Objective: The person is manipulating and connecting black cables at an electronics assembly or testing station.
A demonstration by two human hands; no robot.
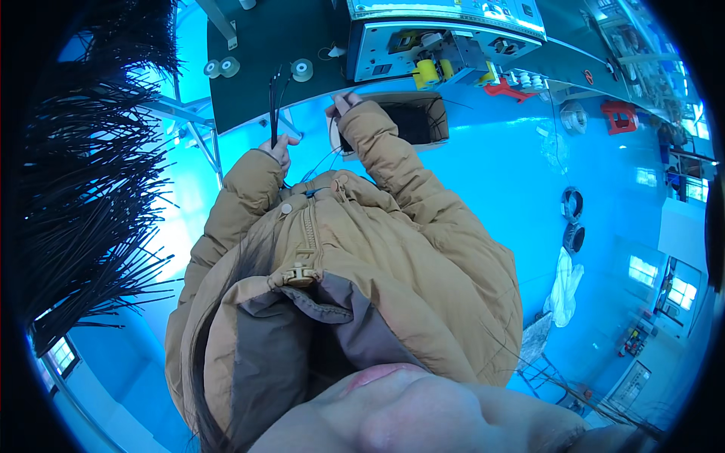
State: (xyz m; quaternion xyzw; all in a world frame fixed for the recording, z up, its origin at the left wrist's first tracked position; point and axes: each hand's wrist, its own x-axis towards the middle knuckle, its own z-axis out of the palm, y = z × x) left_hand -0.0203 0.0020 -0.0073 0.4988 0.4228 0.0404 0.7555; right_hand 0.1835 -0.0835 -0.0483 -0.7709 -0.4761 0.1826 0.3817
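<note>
Left fingers point(286, 141) clamp black wires point(274, 109); a sleeve point(370, 130) part-hides the box point(443, 121), right fingers point(340, 103) unclear.

Two rolls point(220, 68) lie near the worktop's point(260, 45) left edge, a third roll point(302, 70) between them and the machine point(449, 41). A box point(442, 119) sits before the front edge.

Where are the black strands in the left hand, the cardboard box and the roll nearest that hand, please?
Black strands point(273, 113), head view: bundle's middle.
Cardboard box point(434, 144), head view: lower right rim.
Roll point(302, 70), head view: middle of its face.
</note>
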